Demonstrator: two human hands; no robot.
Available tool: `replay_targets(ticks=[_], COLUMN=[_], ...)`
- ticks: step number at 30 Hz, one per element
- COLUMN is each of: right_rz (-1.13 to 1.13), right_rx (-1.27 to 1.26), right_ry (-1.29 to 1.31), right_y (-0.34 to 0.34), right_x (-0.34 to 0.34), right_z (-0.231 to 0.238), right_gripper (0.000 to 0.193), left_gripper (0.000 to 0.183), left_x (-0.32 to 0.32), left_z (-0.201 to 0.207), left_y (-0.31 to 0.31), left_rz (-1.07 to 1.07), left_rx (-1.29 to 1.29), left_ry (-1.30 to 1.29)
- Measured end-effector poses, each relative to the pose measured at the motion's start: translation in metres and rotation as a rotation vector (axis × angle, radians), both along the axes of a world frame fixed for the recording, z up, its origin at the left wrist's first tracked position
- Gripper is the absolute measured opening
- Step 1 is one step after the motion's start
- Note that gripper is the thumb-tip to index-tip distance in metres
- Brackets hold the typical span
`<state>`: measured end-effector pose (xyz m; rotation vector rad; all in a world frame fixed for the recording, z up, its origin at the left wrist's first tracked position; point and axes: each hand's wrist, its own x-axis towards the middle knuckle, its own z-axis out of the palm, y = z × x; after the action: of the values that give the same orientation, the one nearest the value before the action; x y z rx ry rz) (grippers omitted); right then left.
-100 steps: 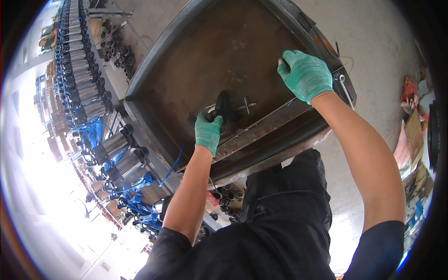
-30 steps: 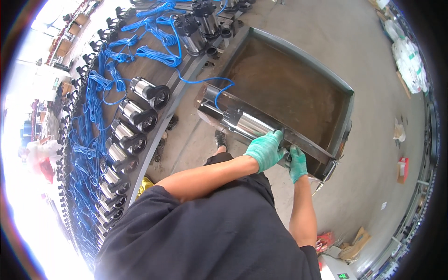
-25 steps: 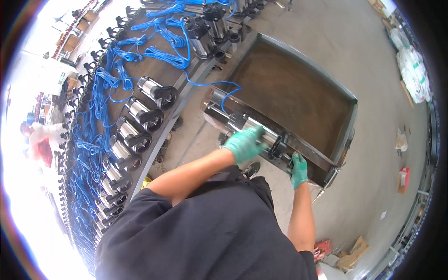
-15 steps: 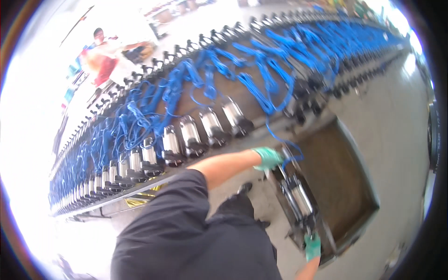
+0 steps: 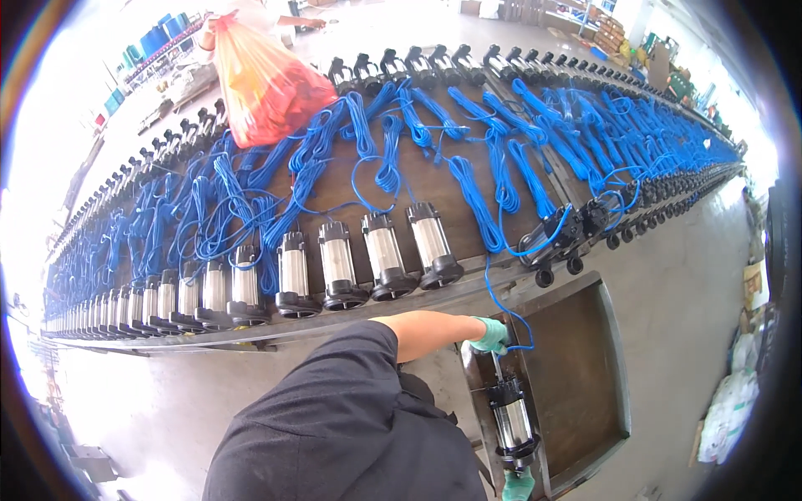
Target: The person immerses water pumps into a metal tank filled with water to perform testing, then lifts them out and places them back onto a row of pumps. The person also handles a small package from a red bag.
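A pump [image 5: 511, 422] with a silver barrel and black ends lies lengthwise in a narrow metal channel of a dark steel stand. My left hand [image 5: 491, 335], in a green glove, is closed around a thin metal rod [image 5: 499, 366] that runs to the pump's far end. A blue cable [image 5: 507, 307] loops beside this hand and leads up to the table. At the pump's near end, my right hand [image 5: 518, 485], also green-gloved, grips the black end piece; the frame's lower edge cuts it off and its fingers are partly hidden.
A dark tray [image 5: 576, 384] adjoins the channel on the right. Across the long table [image 5: 334, 188] run rows of similar pumps [image 5: 337, 263] and bundled blue cables [image 5: 472, 200]. Beyond it, a person's arm [image 5: 301, 22] shows by a red plastic bag [image 5: 266, 83]. Stacked goods stand along the right.
My view has shifted, and the table shows sharper. The person across the table has come closer with the red bag. Both my hands stay at the pump's two ends.
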<state>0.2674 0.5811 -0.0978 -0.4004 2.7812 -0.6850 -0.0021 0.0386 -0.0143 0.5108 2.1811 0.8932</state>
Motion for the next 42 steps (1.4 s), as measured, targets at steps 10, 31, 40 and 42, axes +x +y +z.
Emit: replay_targets(ticks=[10,31,40,42], right_rz=[-0.514,-0.449,-0.307,-0.239], right_rx=[-0.333,-0.239,0.114,0.184], right_ry=[-0.371,-0.425,-0.323,-0.311], right_y=[-0.054,-0.054,-0.16,-0.2], right_x=[-0.006,0.034,0.056,0.05], right_z=[0.035,0.014,0.031,0.035], right_gripper=[0.024,0.028,0.029,0.029], left_gripper=[0.049,0.048,0.044,0.047], left_x=[0.025,0.097,0.072,0.059], left_z=[0.048,0.108,0.151,0.144], left_y=[-0.021,-0.093,-0.452,-0.502], left_rz=[0.018,0.404,1.219,1.25], left_rx=[0.021,-0.043,-0.56,-0.586], left_ry=[0.128,0.459,1.18,1.236])
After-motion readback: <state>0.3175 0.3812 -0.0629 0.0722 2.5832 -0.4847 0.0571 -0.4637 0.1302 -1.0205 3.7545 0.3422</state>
